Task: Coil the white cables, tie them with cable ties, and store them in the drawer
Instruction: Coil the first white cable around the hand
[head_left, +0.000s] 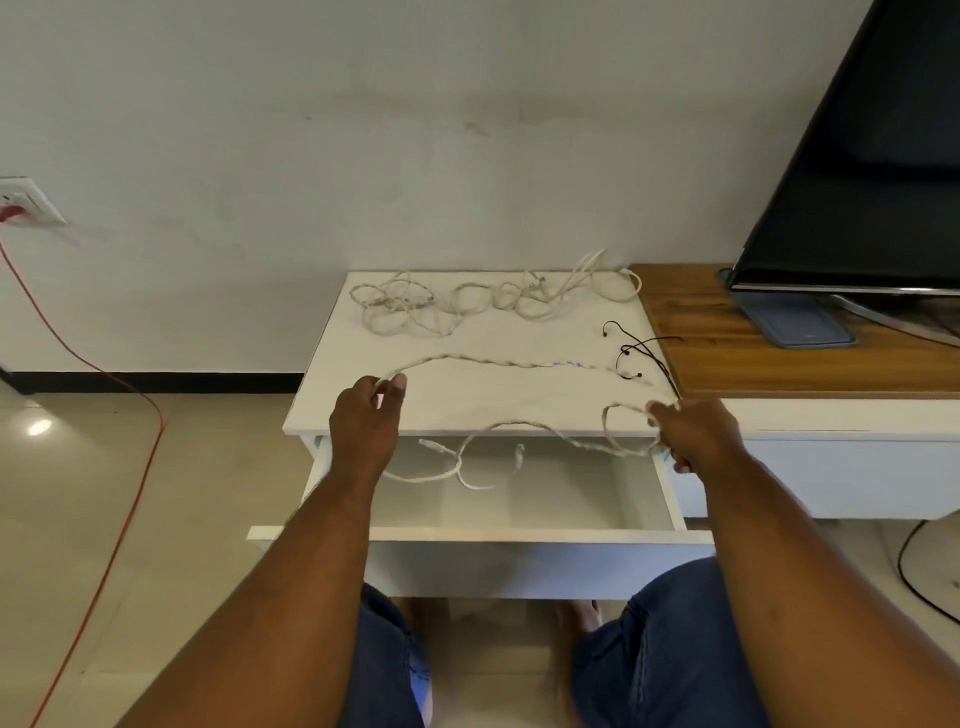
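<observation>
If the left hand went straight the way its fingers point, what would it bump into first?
The left hand would probably meet the tangled white cables at the back of the cabinet top; depth is unclear.

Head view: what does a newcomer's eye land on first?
The left hand pinches a white cable stretched across the cabinet top, and the right hand grips its loops at the front right corner. Below them the drawer stands open, cable ends dangling over it. A tangle of white cables lies along the top's back edge.
</observation>
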